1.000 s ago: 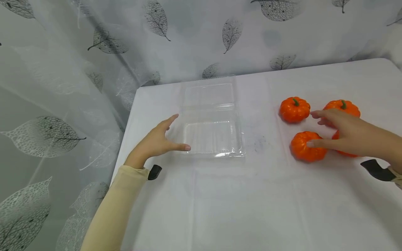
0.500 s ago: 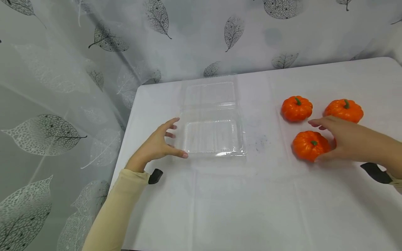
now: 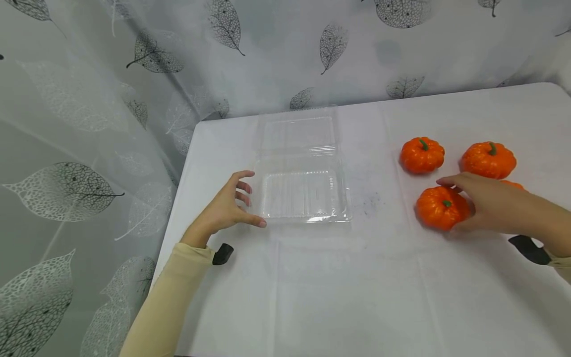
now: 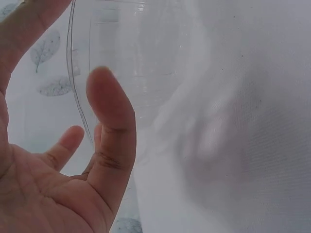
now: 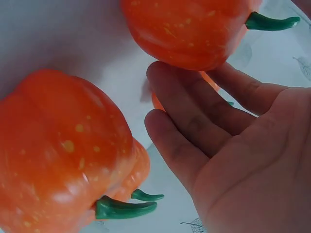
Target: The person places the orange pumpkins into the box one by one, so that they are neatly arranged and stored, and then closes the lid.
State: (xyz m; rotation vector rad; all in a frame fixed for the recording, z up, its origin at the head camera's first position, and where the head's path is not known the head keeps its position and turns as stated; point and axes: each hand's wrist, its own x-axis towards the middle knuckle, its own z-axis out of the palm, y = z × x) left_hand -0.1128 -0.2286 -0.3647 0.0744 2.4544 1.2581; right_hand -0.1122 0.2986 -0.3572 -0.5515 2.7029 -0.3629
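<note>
In the head view my right hand (image 3: 499, 203) reaches around the front-left orange pumpkin (image 3: 437, 210), forefinger curved past its far side and thumb at its near side. The right wrist view has its other fingertips right at the side of this pumpkin (image 5: 187, 36), which has a green stem; the thumb is mostly out of sight. My left hand (image 3: 220, 210) hovers beside an open clear plastic clamshell box (image 3: 296, 196), fingers loosely bent and thumb near the front-left corner. Nothing lies between the left fingers (image 4: 114, 107) and thumb. The box's lid (image 3: 296, 134) lies back toward the curtain.
Behind the gripped pumpkin sits another pumpkin (image 3: 422, 155). A third pumpkin (image 3: 488, 158) stands farther right, and one more pumpkin (image 3: 513, 185) is mostly hidden by the right hand. A leaf-print curtain (image 3: 276, 54) hangs behind the white-covered table (image 3: 348, 297).
My right hand has drawn back slightly from over the front pumpkins and its fingers have come around the front-left one. The left fingers bend a little more. The pumpkins and box stay put.
</note>
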